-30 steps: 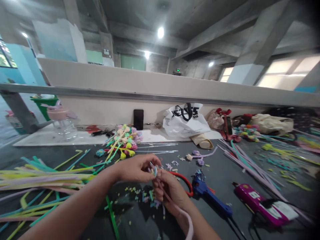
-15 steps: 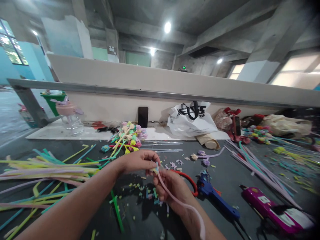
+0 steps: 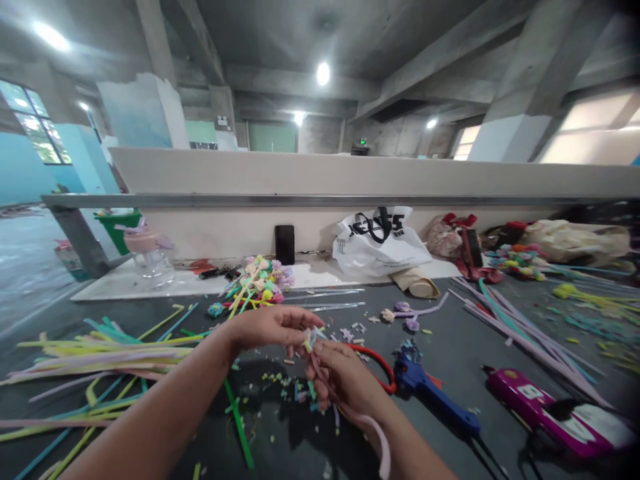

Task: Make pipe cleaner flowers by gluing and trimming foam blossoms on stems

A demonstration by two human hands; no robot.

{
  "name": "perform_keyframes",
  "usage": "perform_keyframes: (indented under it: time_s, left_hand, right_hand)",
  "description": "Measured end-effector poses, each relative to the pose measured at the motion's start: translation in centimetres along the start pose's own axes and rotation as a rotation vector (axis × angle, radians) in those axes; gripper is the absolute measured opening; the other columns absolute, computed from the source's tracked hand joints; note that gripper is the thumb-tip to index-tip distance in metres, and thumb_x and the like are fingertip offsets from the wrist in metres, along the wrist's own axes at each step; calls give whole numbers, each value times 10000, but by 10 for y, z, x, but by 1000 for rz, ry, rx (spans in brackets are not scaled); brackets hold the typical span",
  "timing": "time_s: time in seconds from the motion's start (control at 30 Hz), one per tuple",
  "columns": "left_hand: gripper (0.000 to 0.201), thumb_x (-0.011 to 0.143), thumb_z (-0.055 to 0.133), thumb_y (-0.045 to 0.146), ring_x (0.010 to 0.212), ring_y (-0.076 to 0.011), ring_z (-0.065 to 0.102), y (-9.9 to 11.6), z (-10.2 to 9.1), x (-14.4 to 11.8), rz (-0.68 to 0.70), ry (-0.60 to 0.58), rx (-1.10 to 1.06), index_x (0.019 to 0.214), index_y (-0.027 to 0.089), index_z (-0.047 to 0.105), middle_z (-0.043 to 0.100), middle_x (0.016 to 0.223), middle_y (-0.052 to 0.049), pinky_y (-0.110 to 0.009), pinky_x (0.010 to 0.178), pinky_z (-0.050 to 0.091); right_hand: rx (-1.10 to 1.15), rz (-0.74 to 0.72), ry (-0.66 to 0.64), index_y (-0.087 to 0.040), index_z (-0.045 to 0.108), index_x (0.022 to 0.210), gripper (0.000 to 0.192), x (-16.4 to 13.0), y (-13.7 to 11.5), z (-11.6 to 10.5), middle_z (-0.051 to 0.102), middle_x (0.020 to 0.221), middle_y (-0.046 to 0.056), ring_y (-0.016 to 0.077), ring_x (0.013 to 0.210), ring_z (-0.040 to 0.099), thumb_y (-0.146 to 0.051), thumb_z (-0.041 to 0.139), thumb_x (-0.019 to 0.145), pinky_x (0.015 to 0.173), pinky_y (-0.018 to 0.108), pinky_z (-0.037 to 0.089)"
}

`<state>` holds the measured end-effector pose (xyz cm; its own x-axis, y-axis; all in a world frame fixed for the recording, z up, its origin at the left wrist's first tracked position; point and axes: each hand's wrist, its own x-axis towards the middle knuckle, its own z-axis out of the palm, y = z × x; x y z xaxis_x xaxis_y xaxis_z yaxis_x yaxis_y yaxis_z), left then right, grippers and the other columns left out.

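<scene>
Above the middle of the dark table, my left hand (image 3: pixel 270 329) pinches a small pale blue and yellow chenille piece (image 3: pixel 309 339) between closed fingers. My right hand (image 3: pixel 353 379) is closed around a pale pink chenille stem (image 3: pixel 380 441), whose loose end hangs over the wrist. The two hands meet at the stem's upper end; fingers partly cover how the piece and stem join. Small cut chenille bits (image 3: pixel 287 389) lie scattered below the hands. Close by on the right rests a red loop handle (image 3: pixel 384 365), partly hidden by my right hand.
Loose chenille stems (image 3: pixel 110 357) lie at left, more lilac stems (image 3: pixel 520 333) at right. A blue glue gun (image 3: pixel 437 399) and a magenta tool (image 3: pixel 543 408) sit on the right. Behind are a chenille flower bundle (image 3: pixel 260 277), a phone (image 3: pixel 285 245), a white bag (image 3: pixel 380 247) and a clear bottle (image 3: pixel 150 260).
My right hand has turned, its back now facing up more, and the stem's loose end has swung left and lower. Both hands stay together at the small piece. The head view has shifted slightly.
</scene>
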<state>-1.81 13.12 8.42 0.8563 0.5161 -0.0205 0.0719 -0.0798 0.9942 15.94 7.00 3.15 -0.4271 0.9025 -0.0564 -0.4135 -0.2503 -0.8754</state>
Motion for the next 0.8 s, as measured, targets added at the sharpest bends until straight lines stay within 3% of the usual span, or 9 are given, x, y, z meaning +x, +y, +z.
perform_keyframes:
  time_s: [0.1,0.33,0.47,0.63,0.8]
  left_hand:
    - [553,685,704,273,812,-139,569,6,-2,0,6,-41,-19,1198,236,498,589,1033,-60,-253,670,453]
    - [359,694,680,287,722,-112,571,17,-3,6,-84,9,201,1031,192,601,647,846,-16,-239,694,439]
    - [276,693,662,301,633,-99,564,13,0,8,-124,73,238,938,183,616,644,768,5,-205,599,435]
    - [227,713,633,295,536,-95,542,8,6,10,-143,70,233,898,164,620,602,620,27,-196,530,433]
    - [236,744,609,319,602,-104,553,4,6,8,-137,7,182,927,171,613,627,696,11,-189,563,427]
  right_hand:
    - [31,-25,-26,-120,554,731,248,0,0,-1,592,576,4,48,315,449,-363,566,779,301,167,424]
    - [37,-68,-20,-121,547,708,258,2,1,-1,590,567,0,59,309,472,-366,548,788,304,179,438]
    - [62,-66,-9,-115,557,743,256,2,1,0,618,598,17,67,309,492,-366,542,795,300,187,445]
    - [35,-97,-33,-124,555,688,213,1,5,-1,601,553,-10,67,293,487,-324,614,731,302,189,450]
    - [-15,-72,20,-122,550,626,245,2,8,-1,578,516,-16,70,287,481,-342,638,692,297,195,441]
